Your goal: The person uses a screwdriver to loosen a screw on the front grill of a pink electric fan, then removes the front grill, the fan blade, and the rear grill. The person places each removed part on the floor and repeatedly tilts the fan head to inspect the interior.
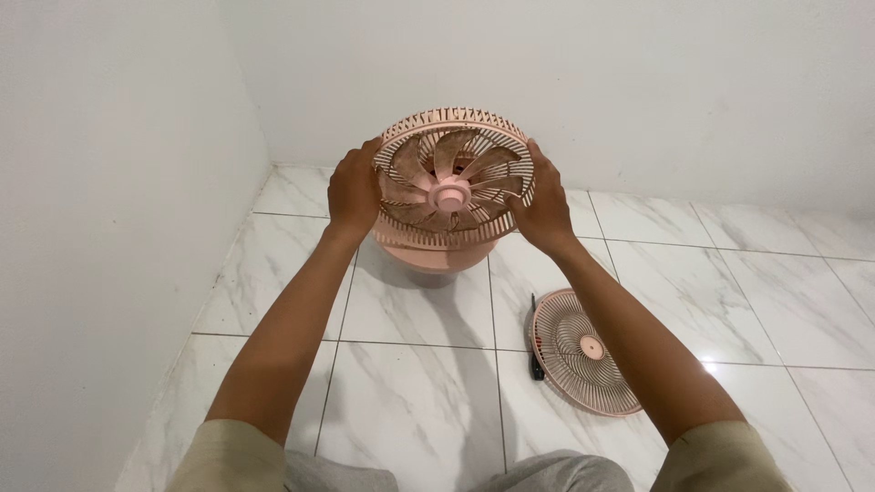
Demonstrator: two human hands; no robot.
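At the far left a plain white wall runs down to meet the marble-patterned floor tiles, white with grey veining and dark grout lines. The left forearm rises from a pale olive sleeve at the bottom edge, and the left hand is closed on the left rim of a pink fan body, fingers wrapped over the slotted edge, thumb side towards the camera. The fan body is held up off the floor, in front of the corner where the two walls meet, tilted so its open face looks back at the camera. Its front cover is off: the blades are exposed, brownish with what appears to be dust, set around a pink hub, and ringed by the ribbed rear guard. A rounded pink housing shows below the ring. The right hand grips the opposite rim in the same manner, fingers curled over the edge, so the fan is carried between both hands. Lower right, on the floor and well apart from the held fan, lies a round pink front grille, flat, with a small centre disc. Just beside its left edge lies a slim dark tool, possibly a screwdriver; its type cannot be confirmed. Grey trouser fabric shows at the bottom centre
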